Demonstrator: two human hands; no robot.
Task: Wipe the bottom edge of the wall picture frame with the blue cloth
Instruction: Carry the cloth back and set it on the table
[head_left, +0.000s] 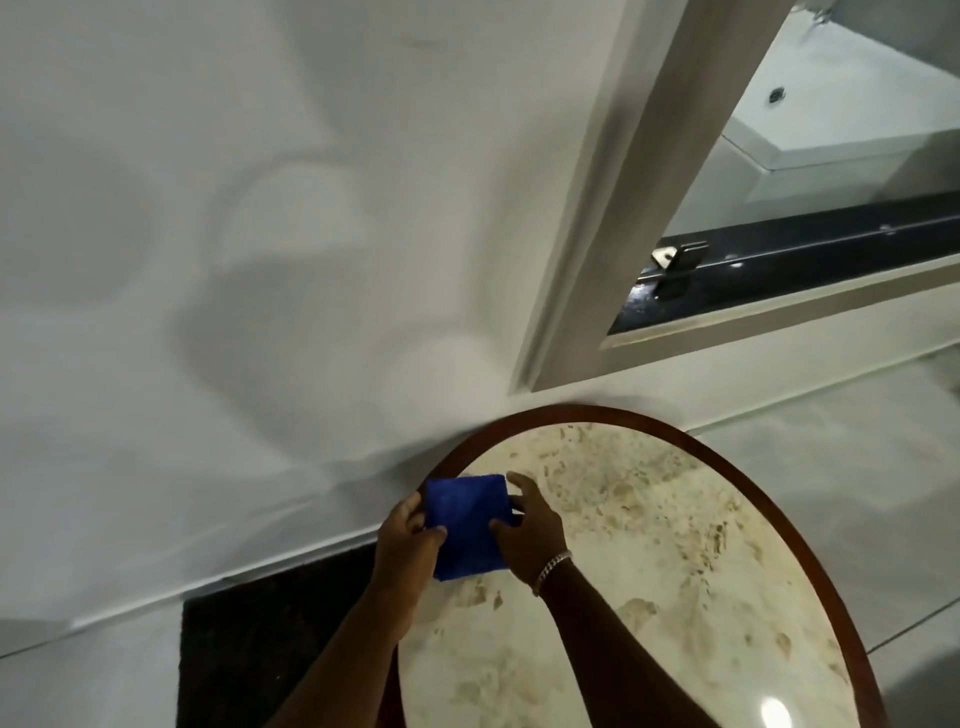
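Observation:
A folded blue cloth (467, 525) is held between both hands above the near-left part of a round table. My left hand (408, 540) grips its left edge, thumb on top. My right hand (532, 532) pinches its right edge; a silver bracelet sits on that wrist. A large pale frame (618, 218) hangs on the white wall at the upper right, with glass reflecting a room. Its bottom edge (779, 322) runs up to the right, well above and to the right of the cloth.
The round table (810, 551) has a beige marble top and a dark red-brown rim, and stands against the wall. A dark mat (270, 644) lies on the floor to its left. White skirting runs along the wall's foot. Pale floor tiles lie to the right.

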